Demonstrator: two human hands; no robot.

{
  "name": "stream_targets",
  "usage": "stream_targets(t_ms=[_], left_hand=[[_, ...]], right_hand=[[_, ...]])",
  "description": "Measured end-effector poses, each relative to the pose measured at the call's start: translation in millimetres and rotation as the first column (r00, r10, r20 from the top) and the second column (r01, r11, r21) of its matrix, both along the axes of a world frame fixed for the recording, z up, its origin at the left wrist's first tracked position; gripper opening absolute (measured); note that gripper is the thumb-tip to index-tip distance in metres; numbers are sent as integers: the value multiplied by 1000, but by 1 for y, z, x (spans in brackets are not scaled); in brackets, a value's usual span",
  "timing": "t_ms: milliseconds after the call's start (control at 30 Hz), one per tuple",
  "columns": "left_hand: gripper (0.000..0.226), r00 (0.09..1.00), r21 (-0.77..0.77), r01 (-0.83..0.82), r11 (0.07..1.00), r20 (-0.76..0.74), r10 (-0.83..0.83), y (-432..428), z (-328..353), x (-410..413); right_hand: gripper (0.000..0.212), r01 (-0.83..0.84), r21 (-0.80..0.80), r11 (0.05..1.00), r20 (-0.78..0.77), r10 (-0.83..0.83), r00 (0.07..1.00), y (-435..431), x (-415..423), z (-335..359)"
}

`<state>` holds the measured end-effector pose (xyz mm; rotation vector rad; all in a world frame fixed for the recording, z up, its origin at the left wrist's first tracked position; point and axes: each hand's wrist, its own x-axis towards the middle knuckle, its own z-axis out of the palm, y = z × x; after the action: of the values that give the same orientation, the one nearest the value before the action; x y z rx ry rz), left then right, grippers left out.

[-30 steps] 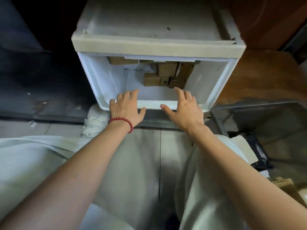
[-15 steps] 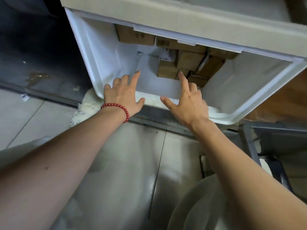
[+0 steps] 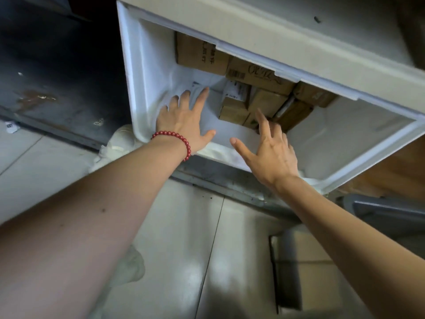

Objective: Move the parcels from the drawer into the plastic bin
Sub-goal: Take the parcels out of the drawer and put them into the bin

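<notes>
White plastic drawer [image 3: 147,84] standing open, brown cardboard parcels [image 3: 266,104] piled at its back, some labelled

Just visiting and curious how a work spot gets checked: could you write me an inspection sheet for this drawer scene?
Surface: pale tiled floor; the white drawer hangs open above it.
Job's things: brown cardboard parcels piled at the drawer's back; only an edge of what looks like the grey bin shows at right.
Clutter: paper scrap on the floor; white cloth under the drawer's corner.
Hands: left hand, wearing a red bracelet, and right hand reach into the drawer, fingers straight, holding nothing.
Cables: nothing seen.
Surroundings: dark panel at left, brown wood at right.
</notes>
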<state>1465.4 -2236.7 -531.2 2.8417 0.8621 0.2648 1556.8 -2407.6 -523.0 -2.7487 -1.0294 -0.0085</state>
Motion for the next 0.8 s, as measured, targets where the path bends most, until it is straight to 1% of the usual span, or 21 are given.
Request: stream_targets(t_ms=[100, 200, 300, 467, 633, 800], left_hand=[[89, 998, -19, 25, 999, 57, -24, -3, -10, 7], [91, 988, -90, -31, 995, 146, 44, 8, -16, 20], [87, 976, -121, -101, 987, 182, 122, 22, -19, 31], [87, 951, -191, -153, 970, 238, 197, 36, -31, 39], [97, 951, -234, -142, 962, 238, 198, 43, -33, 46], [108, 946, -263, -94, 960, 275, 168, 54, -36, 49]], right_hand=[[87, -22, -34, 999, 11, 22, 1000, 8, 10, 0], [86, -34, -5, 999, 19, 35, 999, 31, 28, 2], [86, -43, 68, 997, -9, 44, 999, 52, 37, 2], [87, -135, 84, 987, 63, 130, 990, 67, 51, -3], [86, -125, 143, 982, 30, 121, 992, 83, 72, -11], [87, -153, 281, 947, -9, 161, 987, 94, 82, -18]])
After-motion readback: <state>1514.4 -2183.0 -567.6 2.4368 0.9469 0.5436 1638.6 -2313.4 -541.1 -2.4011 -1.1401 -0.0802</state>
